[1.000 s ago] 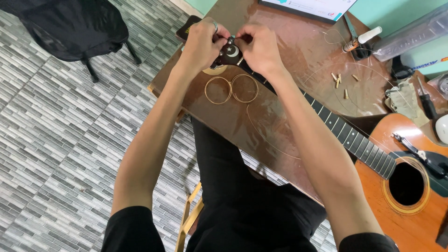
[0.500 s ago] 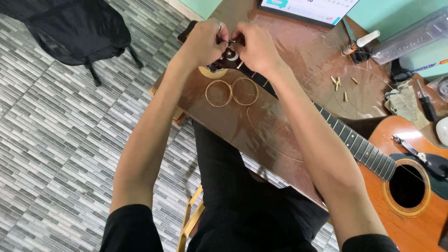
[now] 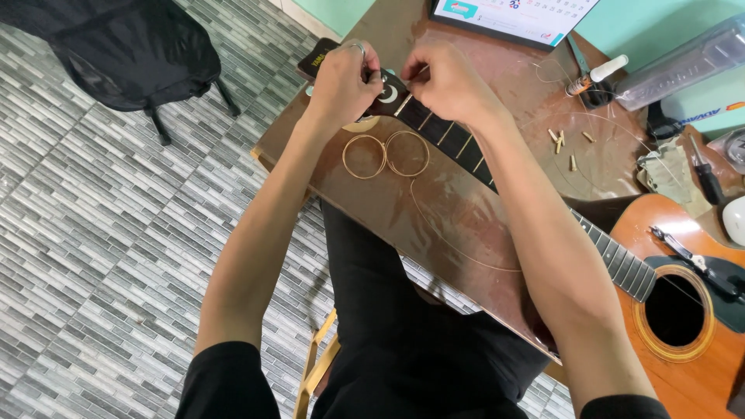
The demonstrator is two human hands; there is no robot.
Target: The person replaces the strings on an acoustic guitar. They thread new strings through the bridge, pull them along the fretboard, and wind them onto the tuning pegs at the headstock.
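Grey tiled floor under a brown worktable with an acoustic guitar lying across it.

Its headstock sits at the table's far edge, between both hands. Left hand curls closed on the headstock's left side; right hand pinches a thin guitar string at the nut. Two coiled strings lie just below, and small bridge pins lie well apart to the right.

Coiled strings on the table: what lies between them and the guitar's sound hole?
In the head view, between the coiled strings and the sound hole lie bare brown table, a loose curving string, and the person's right forearm crossing the guitar neck.
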